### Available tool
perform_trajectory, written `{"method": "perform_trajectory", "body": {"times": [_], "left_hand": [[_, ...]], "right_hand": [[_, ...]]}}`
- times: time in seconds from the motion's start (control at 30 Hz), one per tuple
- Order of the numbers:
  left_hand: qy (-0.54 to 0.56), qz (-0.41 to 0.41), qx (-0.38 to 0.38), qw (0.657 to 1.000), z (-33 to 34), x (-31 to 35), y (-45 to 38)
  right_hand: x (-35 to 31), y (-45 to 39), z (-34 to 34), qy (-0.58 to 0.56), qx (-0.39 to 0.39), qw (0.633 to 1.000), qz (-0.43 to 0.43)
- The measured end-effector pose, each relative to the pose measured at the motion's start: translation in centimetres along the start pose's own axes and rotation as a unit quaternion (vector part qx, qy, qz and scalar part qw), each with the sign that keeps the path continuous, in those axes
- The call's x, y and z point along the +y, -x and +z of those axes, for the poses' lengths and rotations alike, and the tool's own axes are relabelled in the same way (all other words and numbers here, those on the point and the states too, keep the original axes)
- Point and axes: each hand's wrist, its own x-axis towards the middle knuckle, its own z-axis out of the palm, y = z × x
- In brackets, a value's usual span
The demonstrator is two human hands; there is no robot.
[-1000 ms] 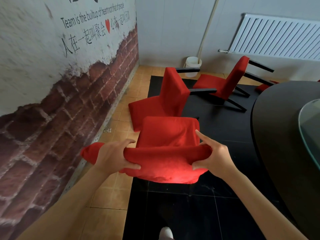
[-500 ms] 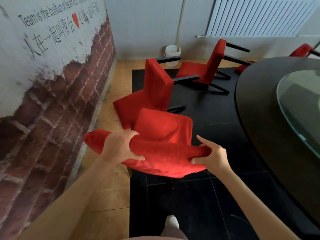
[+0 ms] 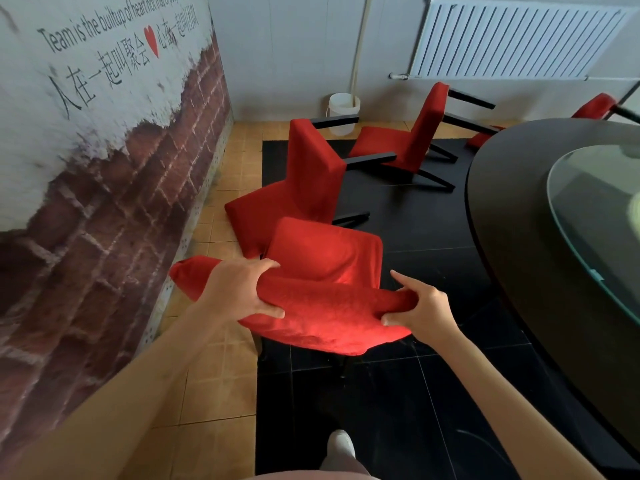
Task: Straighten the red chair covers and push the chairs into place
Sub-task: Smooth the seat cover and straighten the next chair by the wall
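A chair in a red cover (image 3: 325, 258) stands right in front of me, its backrest top nearest. My left hand (image 3: 242, 292) grips the top edge of the backrest near its left end. At the right end my right hand (image 3: 419, 306) pinches the red cloth between thumb and fingers. The cover bulges and wrinkles along the back. Beyond it a second red chair (image 3: 311, 181) lies tipped over on the floor with its black legs pointing right. A third red chair (image 3: 412, 140) lies tipped farther back.
A large black round table (image 3: 512, 216) with a glass turntable (image 3: 588, 216) fills the right side. A brick-painted wall (image 3: 104, 188) runs along the left. A white bucket (image 3: 343, 109) and a radiator (image 3: 519, 36) stand at the back wall. Another red chair (image 3: 594, 105) shows behind the table.
The view has shifted so the table shows more on the right. Both hands keep their hold on the backrest top; the chair has barely moved.
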Motion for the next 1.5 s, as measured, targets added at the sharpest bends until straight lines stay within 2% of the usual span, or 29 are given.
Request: {"method": "perform_trajectory", "body": {"times": [0.07, 0.13, 0.27, 0.33, 0.57, 1.5], "left_hand": [[-0.012, -0.005, -0.004, 1.000, -0.4, -1.1, 0.2], [-0.012, -0.021, 0.002, 1.000, -0.6, -1.9, 0.5], [-0.016, -0.029, -0.013, 0.999, -0.5, -1.7, 0.5], [-0.015, -0.034, -0.016, 0.999, -0.5, -1.5, 0.5], [-0.006, -0.035, -0.005, 0.999, 0.0, -1.0, 3.0], [-0.048, 0.031, 0.026, 0.998, 0.9, -2.9, 17.1]], "right_hand": [[-0.9, -0.2, -0.2, 0.135, -0.016, 0.990, -0.027], [-2.3, -0.4, 0.4, 0.271, -0.038, 0.960, -0.067], [-5.4, -1.0, 3.7, 0.303, -0.105, 0.943, -0.093], [-6.2, -1.2, 4.5, 0.322, -0.109, 0.936, -0.092], [-5.4, 1.0, 5.2, 0.296, -0.063, 0.950, -0.071], [-6.4, 16.7, 12.1, 0.260, -0.014, 0.966, 0.003]]}}
